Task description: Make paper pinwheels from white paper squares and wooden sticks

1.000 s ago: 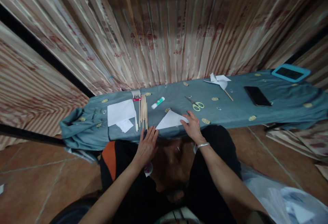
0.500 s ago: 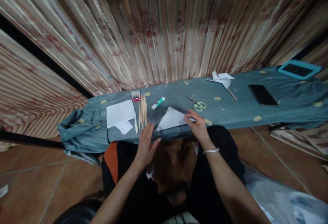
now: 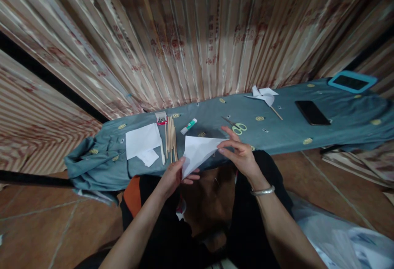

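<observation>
A white sheet of paper folded into a triangle (image 3: 198,151) is held between my two hands, lifted off the table's front edge. My left hand (image 3: 176,175) grips its lower left corner, thumb on top and fingers underneath. At the right corner, my right hand (image 3: 238,152) pinches the paper between thumb and fingers. Just beyond the paper lie a glue stick (image 3: 188,126) and scissors with green handles (image 3: 239,128). Left of it are several wooden sticks (image 3: 171,137).
The narrow table has a green cloth (image 3: 286,133). On it are white paper sheets (image 3: 142,140), a white pen (image 3: 162,154), a small box of metal pins (image 3: 161,118), a paper pinwheel (image 3: 263,95), a phone (image 3: 312,112) and a blue-framed tablet (image 3: 352,81). A curtain (image 3: 197,47) hangs behind.
My left hand, open beside the paper before, has taken hold of its left corner. The paper triangle has been raised from the cloth and turned, with my right hand still pinching it.
</observation>
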{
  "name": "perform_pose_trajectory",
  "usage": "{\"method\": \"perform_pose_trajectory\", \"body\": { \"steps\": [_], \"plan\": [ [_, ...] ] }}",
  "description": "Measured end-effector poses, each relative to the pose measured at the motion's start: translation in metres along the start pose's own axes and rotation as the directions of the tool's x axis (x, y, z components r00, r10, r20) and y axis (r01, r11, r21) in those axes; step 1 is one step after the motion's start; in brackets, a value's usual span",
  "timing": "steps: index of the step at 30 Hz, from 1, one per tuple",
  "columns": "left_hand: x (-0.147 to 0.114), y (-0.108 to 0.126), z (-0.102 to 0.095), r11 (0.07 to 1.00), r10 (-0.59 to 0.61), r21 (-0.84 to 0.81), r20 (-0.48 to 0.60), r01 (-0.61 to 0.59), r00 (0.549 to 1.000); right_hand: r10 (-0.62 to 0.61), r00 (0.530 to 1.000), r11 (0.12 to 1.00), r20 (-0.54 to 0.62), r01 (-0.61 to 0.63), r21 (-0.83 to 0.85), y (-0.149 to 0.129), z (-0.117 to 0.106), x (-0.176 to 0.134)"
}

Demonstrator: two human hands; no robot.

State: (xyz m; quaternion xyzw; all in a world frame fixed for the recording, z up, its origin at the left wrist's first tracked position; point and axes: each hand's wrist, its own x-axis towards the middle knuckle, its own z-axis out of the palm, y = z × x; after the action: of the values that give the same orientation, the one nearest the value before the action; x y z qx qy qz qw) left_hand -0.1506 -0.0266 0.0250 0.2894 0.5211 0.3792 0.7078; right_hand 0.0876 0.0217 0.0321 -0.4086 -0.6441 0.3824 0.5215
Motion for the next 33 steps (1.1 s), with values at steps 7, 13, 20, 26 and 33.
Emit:
{"method": "perform_pose_trajectory", "body": {
  "steps": [7, 13, 20, 26, 33],
  "plan": [
    [0.0, -0.001, 0.006, 0.995, 0.092, -0.03, -0.091, -0.095, 0.992, 0.037, 0.995, 0.998, 0.089, -0.041, 0.044, -0.005, -0.006, -0.002],
    [0.027, 0.019, 0.006, 0.962, 0.262, -0.004, -0.279, -0.274, 0.924, 0.135, 0.975, 0.99, -0.178, -0.128, 0.051, 0.01, -0.016, 0.009],
    [0.072, 0.043, 0.018, 0.902, 0.422, 0.053, -0.323, -0.429, 0.847, 0.08, 0.976, 0.951, -0.201, -0.135, -0.279, 0.011, -0.037, 0.065],
    [0.094, 0.043, 0.026, 0.893, 0.439, 0.062, -0.348, -0.447, 0.828, 0.258, 0.955, 0.966, -0.147, -0.254, 0.048, 0.027, -0.016, 0.094],
    [0.11, 0.023, 0.019, 0.929, 0.365, 0.083, -0.37, -0.361, 0.855, 0.468, 0.878, 0.789, 0.105, -0.468, 0.397, 0.055, 0.006, 0.074]
  ]
}}
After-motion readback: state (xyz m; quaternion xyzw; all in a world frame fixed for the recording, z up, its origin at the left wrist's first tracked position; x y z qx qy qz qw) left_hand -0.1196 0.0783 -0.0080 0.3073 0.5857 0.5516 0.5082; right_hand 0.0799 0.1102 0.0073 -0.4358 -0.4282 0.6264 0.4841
